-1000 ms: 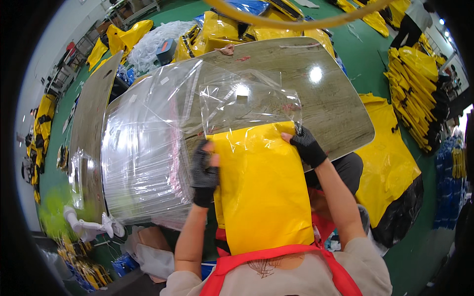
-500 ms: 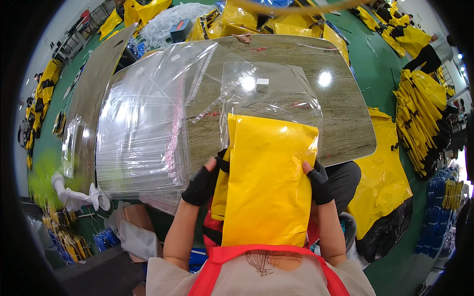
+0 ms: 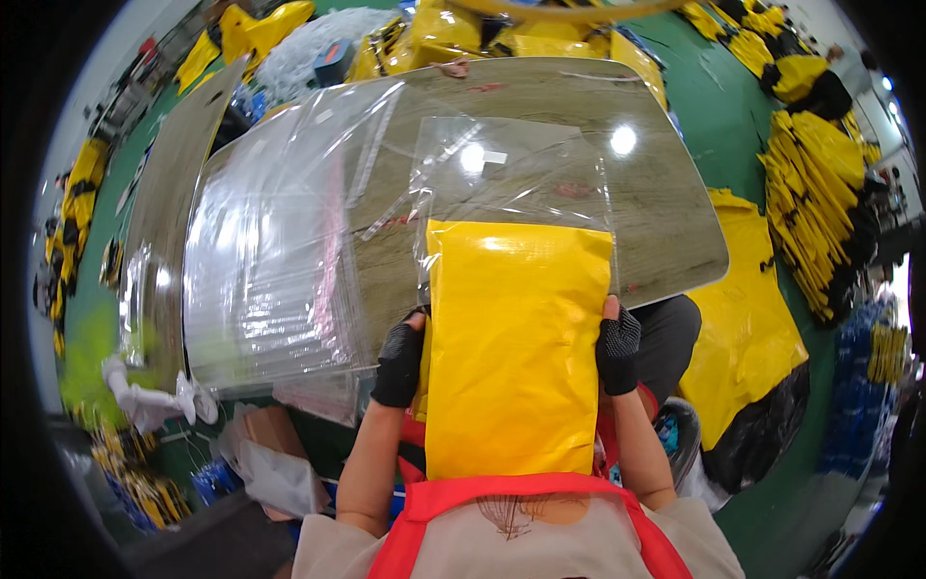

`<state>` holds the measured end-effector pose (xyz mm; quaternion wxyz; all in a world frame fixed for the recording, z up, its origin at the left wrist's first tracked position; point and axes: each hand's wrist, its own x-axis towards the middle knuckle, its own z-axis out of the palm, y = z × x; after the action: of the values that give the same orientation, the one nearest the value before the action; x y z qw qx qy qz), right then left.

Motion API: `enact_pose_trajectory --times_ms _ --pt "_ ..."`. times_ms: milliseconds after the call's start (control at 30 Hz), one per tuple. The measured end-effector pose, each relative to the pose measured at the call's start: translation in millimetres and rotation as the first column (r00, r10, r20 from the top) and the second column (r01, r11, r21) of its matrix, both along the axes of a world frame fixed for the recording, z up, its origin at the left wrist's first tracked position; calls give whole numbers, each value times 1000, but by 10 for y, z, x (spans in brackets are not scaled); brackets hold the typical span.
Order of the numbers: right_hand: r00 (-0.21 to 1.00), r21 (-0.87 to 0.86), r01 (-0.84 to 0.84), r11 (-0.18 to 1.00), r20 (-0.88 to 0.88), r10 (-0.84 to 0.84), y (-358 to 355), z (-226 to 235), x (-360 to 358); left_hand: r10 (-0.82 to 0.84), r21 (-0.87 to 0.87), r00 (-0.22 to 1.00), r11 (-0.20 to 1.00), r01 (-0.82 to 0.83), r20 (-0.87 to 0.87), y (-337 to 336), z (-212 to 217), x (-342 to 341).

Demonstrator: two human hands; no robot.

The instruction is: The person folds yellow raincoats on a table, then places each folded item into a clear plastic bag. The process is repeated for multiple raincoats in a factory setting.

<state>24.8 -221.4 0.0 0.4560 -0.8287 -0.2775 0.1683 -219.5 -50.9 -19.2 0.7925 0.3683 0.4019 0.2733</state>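
A folded piece of glossy yellow coated fabric (image 3: 516,347) lies between my hands, from the table edge down to my lap. My left hand (image 3: 397,362), in a black fingerless glove, is closed on its left edge, thumb uppermost. My right hand (image 3: 619,349), gloved alike, grips the right edge, its thumb pointing up along the side. The far end of the fabric meets a clear plastic bag (image 3: 540,179) spread flat on the table; clear film shows along both sides of that end. How far the fabric sits inside the bag I cannot tell.
A wood-grain table (image 3: 666,207) stands before me, with a stack of clear plastic bags (image 3: 260,261) on its left. Yellow and black pieces (image 3: 748,318) lie on the green floor to the right, beside a yellow heap (image 3: 815,212). A dark box (image 3: 334,63) stands beyond the table.
Both hands have slid slightly down the fabric's sides. The fabric now lies straighter and flatter, and the loose folds at its left are mostly out of sight. The view has shifted slightly.
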Motion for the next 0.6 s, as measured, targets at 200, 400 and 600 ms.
enact_pose_trajectory --times_ms 200,400,600 --pt "935 87 -147 985 337 110 -212 -211 -34 -137 319 975 929 187 -174 63 -42 33" --pt "854 -151 -496 855 97 512 -784 -303 103 -123 364 935 898 247 -332 -206 83 -11" --pt "858 329 -42 943 -471 202 -149 236 830 -171 358 845 850 386 -506 -313 -38 -40"
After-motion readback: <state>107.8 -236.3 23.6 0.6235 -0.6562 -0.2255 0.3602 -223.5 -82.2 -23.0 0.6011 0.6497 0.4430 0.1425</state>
